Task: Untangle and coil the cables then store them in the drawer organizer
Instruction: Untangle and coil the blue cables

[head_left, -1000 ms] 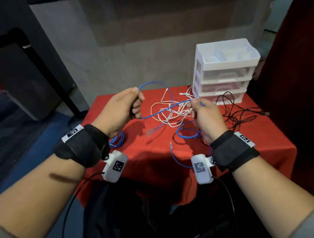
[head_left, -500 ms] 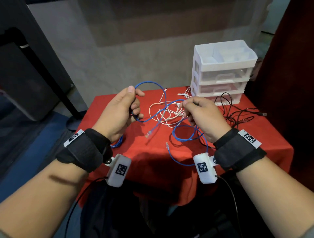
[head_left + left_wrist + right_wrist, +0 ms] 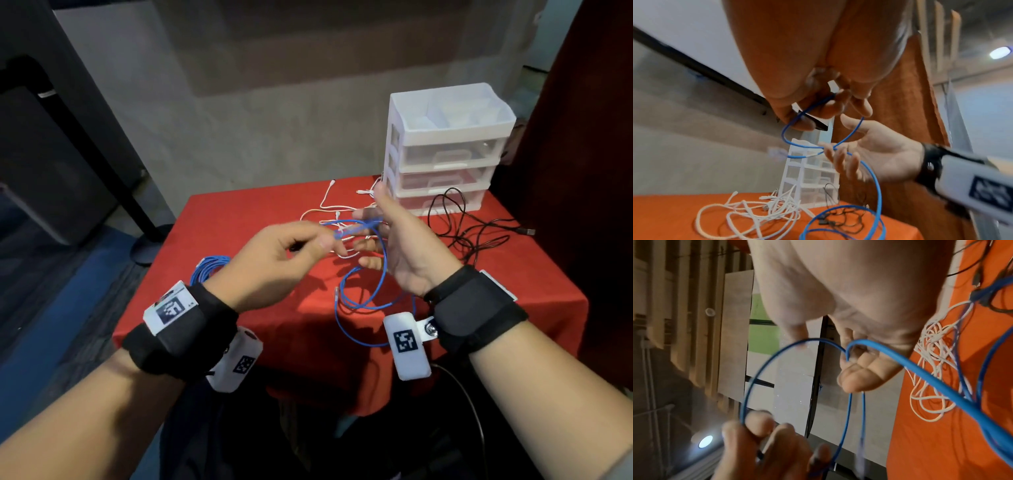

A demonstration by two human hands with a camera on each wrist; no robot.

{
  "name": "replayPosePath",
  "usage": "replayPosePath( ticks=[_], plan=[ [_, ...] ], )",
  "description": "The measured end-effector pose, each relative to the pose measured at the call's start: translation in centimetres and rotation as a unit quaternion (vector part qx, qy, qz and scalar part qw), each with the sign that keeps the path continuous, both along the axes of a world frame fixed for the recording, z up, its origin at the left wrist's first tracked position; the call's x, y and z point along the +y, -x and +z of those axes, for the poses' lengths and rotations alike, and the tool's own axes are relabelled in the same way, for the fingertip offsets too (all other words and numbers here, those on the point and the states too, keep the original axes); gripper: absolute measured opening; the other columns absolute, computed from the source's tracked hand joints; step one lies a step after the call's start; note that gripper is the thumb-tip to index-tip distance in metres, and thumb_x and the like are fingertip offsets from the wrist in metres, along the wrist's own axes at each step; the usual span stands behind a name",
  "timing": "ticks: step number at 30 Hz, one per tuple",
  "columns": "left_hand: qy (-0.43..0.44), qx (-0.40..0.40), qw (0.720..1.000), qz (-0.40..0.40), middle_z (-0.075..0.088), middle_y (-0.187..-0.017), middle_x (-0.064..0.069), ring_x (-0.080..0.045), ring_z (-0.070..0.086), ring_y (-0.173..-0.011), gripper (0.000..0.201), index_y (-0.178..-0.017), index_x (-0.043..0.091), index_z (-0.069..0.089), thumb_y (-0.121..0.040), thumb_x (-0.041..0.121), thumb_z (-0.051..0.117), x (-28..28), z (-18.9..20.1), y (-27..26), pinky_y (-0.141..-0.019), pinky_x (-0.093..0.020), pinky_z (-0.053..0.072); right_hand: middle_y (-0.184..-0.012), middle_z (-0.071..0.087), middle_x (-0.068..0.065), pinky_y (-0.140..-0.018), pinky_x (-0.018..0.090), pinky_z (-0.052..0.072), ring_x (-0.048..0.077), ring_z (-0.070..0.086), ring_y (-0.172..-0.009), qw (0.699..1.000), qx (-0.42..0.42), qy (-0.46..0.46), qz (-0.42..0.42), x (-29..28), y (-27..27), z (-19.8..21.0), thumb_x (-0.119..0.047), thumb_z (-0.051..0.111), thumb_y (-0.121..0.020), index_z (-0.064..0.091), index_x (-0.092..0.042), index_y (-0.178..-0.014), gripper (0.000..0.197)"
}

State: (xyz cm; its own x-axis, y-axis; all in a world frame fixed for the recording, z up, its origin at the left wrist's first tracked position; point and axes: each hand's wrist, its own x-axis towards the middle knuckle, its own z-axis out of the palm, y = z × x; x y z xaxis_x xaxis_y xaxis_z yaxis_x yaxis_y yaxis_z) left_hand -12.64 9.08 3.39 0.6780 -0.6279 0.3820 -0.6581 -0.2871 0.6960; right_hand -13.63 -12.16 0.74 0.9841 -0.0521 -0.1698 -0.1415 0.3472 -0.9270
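My left hand [image 3: 322, 244] pinches a blue cable [image 3: 382, 274] near its plug end, just above the red table [image 3: 239, 212]. Facing it, my right hand [image 3: 387, 236] is open with the palm turned left and the fingers spread; the blue cable lies looped over those fingers. From there the cable hangs down into loose loops on the cloth. The left wrist view shows the left hand [image 3: 818, 105] pinching the blue cable [image 3: 786, 139] beside the open right hand [image 3: 869, 155]. In the right wrist view the blue cable [image 3: 925, 374] crosses my right fingers [image 3: 859, 376].
A white tangle of cables [image 3: 329, 219] lies behind my hands, and a black cable [image 3: 479, 236] sprawls at the right. The white drawer organizer [image 3: 445, 144] stands at the back right, drawers closed. A coiled blue cable [image 3: 209, 267] rests at the table's left.
My hands have come together. The right hand let go of its pinch and opened its fingers, and the left hand carried the blue cable rightward across them.
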Motion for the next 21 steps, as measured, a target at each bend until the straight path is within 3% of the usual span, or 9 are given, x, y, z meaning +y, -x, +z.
replayPosePath(
  ticks=[3, 5, 6, 7, 8, 10, 13, 17, 21],
  plan=[
    [-0.098, -0.083, 0.991, 0.028, 0.055, -0.115, 0.015, -0.008, 0.051, -0.115, 0.017, -0.09, 0.036, 0.076, -0.095, 0.042, 0.061, 0.4, -1.5, -0.8, -0.102, -0.024, 0.034, -0.088, 0.071, 0.006, -0.049, 0.024, 0.051, 0.012, 0.062, -0.06, 0.998, -0.027, 0.032, -0.042, 0.3, -0.1, -0.1, -0.02, 0.06, -0.102, 0.058, -0.011, -0.118, 0.018],
    [-0.077, 0.012, 0.992, 0.096, 0.046, -0.137, 0.004, -0.01, 0.041, -0.135, 0.014, -0.085, 0.037, 0.074, -0.091, 0.046, 0.065, 0.5, -2.4, -1.5, -0.113, -0.023, 0.028, -0.091, 0.071, 0.009, -0.046, 0.024, 0.05, 0.013, 0.063, -0.056, 0.995, -0.056, 0.02, -0.08, 0.4, -0.2, -0.3, -0.007, 0.052, -0.104, 0.054, -0.009, -0.122, 0.018],
    [-0.021, 0.12, 0.984, 0.126, 0.049, -0.137, 0.0, -0.012, 0.046, -0.131, 0.013, -0.085, 0.033, 0.073, -0.092, 0.042, 0.067, 0.4, -2.4, -1.5, -0.112, -0.026, 0.034, -0.092, 0.071, 0.009, -0.046, 0.023, 0.05, 0.013, 0.063, -0.055, 0.993, -0.071, 0.017, -0.089, 0.4, -0.3, -0.4, -0.006, 0.05, -0.105, 0.054, -0.009, -0.122, 0.018],
    [0.055, 0.245, 0.958, 0.135, 0.056, -0.13, -0.003, -0.017, 0.053, -0.119, 0.011, -0.088, 0.029, 0.072, -0.094, 0.036, 0.066, 0.2, -2.5, -1.5, -0.107, -0.034, 0.044, -0.092, 0.071, 0.009, -0.046, 0.023, 0.05, 0.013, 0.063, -0.055, 0.992, -0.082, 0.019, -0.092, 0.5, -0.2, -0.4, -0.005, 0.049, -0.106, 0.055, -0.008, -0.121, 0.016],
    [0.126, 0.364, 0.914, 0.13, 0.06, -0.121, -0.005, -0.023, 0.058, -0.112, 0.006, -0.095, 0.025, 0.069, -0.097, 0.029, 0.064, -0.1, -2.6, -1.5, -0.103, -0.044, 0.051, -0.093, 0.07, 0.009, -0.046, 0.022, 0.05, 0.013, 0.063, -0.056, 0.991, -0.089, 0.025, -0.092, 0.6, -0.2, -0.5, -0.006, 0.048, -0.106, 0.056, -0.009, -0.118, 0.015],
    [0.216, 0.469, 0.845, 0.137, 0.062, -0.113, -0.004, -0.029, 0.067, -0.111, 0.011, -0.111, 0.018, 0.059, -0.1, 0.019, 0.061, -0.5, -2.8, -1.5, -0.097, -0.056, 0.054, -0.092, 0.07, 0.008, -0.047, 0.022, 0.051, 0.013, 0.063, -0.058, 0.991, -0.096, 0.033, -0.088, 0.7, -0.1, -1.0, -0.006, 0.048, -0.107, 0.059, -0.012, -0.11, 0.013],
    [0.257, 0.442, 0.841, 0.179, 0.067, -0.11, -0.005, -0.022, 0.074, -0.093, 0.024, -0.123, 0.015, 0.053, -0.1, 0.015, 0.061, -0.9, -3.3, -1.7, -0.093, -0.054, 0.057, -0.088, 0.07, 0.006, -0.045, 0.022, 0.049, 0.014, 0.062, -0.056, 0.991, -0.094, 0.045, -0.084, 0.9, 0.2, -1.3, -0.008, 0.046, -0.108, 0.061, -0.013, -0.106, 0.016],
    [0.249, 0.439, 0.845, 0.178, 0.067, -0.086, 0.0, -0.009, 0.061, -0.067, 0.015, -0.115, 0.015, 0.058, -0.1, 0.014, 0.061, -1.2, -3.4, -1.8, -0.086, -0.044, 0.058, -0.08, 0.07, 0.007, -0.043, 0.023, 0.046, 0.015, 0.058, -0.053, 0.99, -0.085, 0.059, -0.097, 1.0, 0.4, -1.3, -0.015, 0.043, -0.11, 0.062, -0.012, -0.111, 0.02],
    [0.208, 0.353, 0.892, 0.19, 0.066, -0.074, -0.001, -0.011, 0.06, -0.062, 0.025, -0.123, 0.015, 0.056, -0.1, 0.011, 0.062, -1.1, -3.6, -1.7, -0.074, -0.039, 0.057, -0.075, 0.069, 0.011, -0.04, 0.025, 0.043, 0.016, 0.055, -0.048, 0.986, -0.082, 0.061, -0.128, 0.9, 0.4, -1.5, -0.017, 0.04, -0.11, 0.061, -0.011, -0.117, 0.023]
  ],
)
